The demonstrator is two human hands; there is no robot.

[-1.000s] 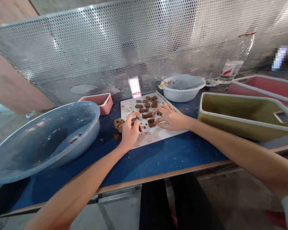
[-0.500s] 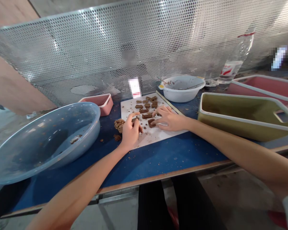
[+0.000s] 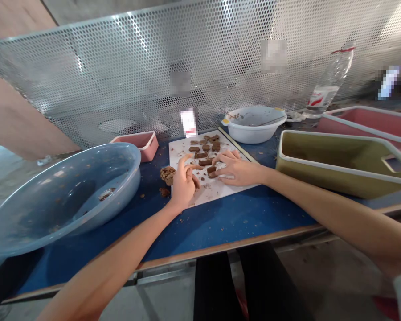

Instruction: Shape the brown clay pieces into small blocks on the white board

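Observation:
A white cutting board [image 3: 220,187] lies on the blue table and carries several small brown blocks [image 3: 203,148]. My left hand [image 3: 183,182] rests at the board's left edge, fingers curled, thumb and forefinger pinching a small brown piece. My right hand [image 3: 238,168] lies on the board just to the right, its fingers pressed onto a brown block [image 3: 211,170]. A brown lump [image 3: 167,174] sits on the table left of my left hand.
A big blue basin [image 3: 63,196] stands at the left. A pink box [image 3: 141,141] and a white bowl [image 3: 254,124] sit at the back, a plastic bottle [image 3: 326,84] further right. An olive bin [image 3: 341,161] and a pink bin [image 3: 370,119] fill the right. A perforated metal screen [image 3: 153,67] closes the back.
Both hands stay at the board. The right hand has slid slightly toward me along the brown blocks; the left hand's fingers have curled a little more.

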